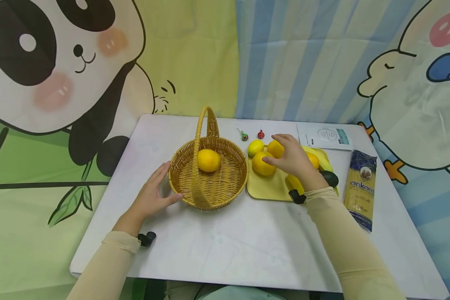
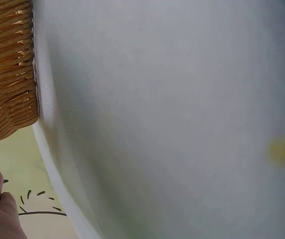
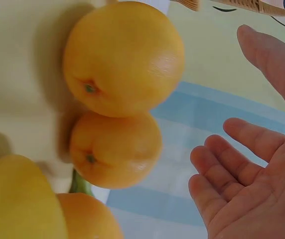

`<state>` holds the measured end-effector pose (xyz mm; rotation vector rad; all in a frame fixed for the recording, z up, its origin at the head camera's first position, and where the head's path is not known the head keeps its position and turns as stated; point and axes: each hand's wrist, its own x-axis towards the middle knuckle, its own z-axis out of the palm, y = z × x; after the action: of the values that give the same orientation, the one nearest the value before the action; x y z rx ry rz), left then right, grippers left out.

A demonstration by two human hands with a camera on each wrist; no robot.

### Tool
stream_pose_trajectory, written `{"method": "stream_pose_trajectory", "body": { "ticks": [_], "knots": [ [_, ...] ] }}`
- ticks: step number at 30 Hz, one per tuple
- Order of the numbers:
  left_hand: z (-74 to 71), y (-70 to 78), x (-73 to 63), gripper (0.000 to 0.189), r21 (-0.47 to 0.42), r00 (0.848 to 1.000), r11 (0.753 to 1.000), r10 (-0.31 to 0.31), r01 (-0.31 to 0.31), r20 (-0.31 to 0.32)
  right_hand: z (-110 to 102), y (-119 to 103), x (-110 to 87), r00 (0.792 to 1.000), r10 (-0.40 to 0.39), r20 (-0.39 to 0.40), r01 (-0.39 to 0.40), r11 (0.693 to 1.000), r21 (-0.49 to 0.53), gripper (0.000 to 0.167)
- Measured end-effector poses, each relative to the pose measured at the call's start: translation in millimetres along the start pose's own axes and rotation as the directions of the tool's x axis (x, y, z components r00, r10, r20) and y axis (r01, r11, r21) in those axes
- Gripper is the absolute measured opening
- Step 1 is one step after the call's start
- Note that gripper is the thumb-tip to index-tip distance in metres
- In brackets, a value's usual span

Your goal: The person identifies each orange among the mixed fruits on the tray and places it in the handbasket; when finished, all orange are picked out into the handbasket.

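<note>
On the desk [image 1: 210, 250], a blue-and-gold packet [image 1: 361, 189] lies to the right of a yellow tray [image 1: 266, 191], with a white sachet [image 1: 324, 136] behind. Two small sweets, one wrapped in green [image 1: 243, 136] and one in red [image 1: 261, 134], lie between the wicker basket [image 1: 225, 181] and the sachet, towards the far edge. The basket stands left of the tray, its handle arching up over the bowl; one yellow-orange fruit [image 1: 208, 160] sits inside, partly behind that handle. On the tray are a lemon [image 1: 256, 148], a large orange [image 1: 263, 164], a smaller orange [image 1: 275, 148] and a dark green fruit [image 1: 331, 179].

The right hand and forearm cover much of the tray in the head view, so another orange [image 1: 313, 160] and a yellow fruit [image 1: 294, 183] show only in part. The left wrist view catches just a side of the basket and some fingertips.

The right hand [image 1: 294, 156] reaches over the tray, thumb and fingers spread and gripping nothing, near the large orange. The left hand [image 1: 151, 196] is at the basket's near-left side, fingers extended and thumb apart; whether it touches the rim is hard to tell.
</note>
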<state>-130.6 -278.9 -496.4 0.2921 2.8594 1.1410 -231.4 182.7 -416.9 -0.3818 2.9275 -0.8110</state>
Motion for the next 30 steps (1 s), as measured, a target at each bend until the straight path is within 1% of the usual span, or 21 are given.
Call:
{"method": "stream_pose_trajectory", "body": {
  "ticks": [10,18,30],
  "knots": [
    [-1.0,2.2,0.4,0.118,-0.003,1.000,1.000,0.004,-0.004,0.004,15,3,-5.1,1.000,0.007,-0.020,-0.007,1.000,0.007,0.089],
    [-0.9,2.2,0.9,0.118,-0.007,1.000,1.000,0.001,-0.001,0.008,28,6,-5.9,1.000,0.014,-0.017,-0.014,1.000,0.002,0.087],
    [-1.0,0.7,0.8,0.117,-0.010,1.000,1.000,0.007,-0.007,0.005,35,4,-9.3,0.999,0.022,-0.033,-0.022,1.000,-0.002,0.086]
  ]
}}
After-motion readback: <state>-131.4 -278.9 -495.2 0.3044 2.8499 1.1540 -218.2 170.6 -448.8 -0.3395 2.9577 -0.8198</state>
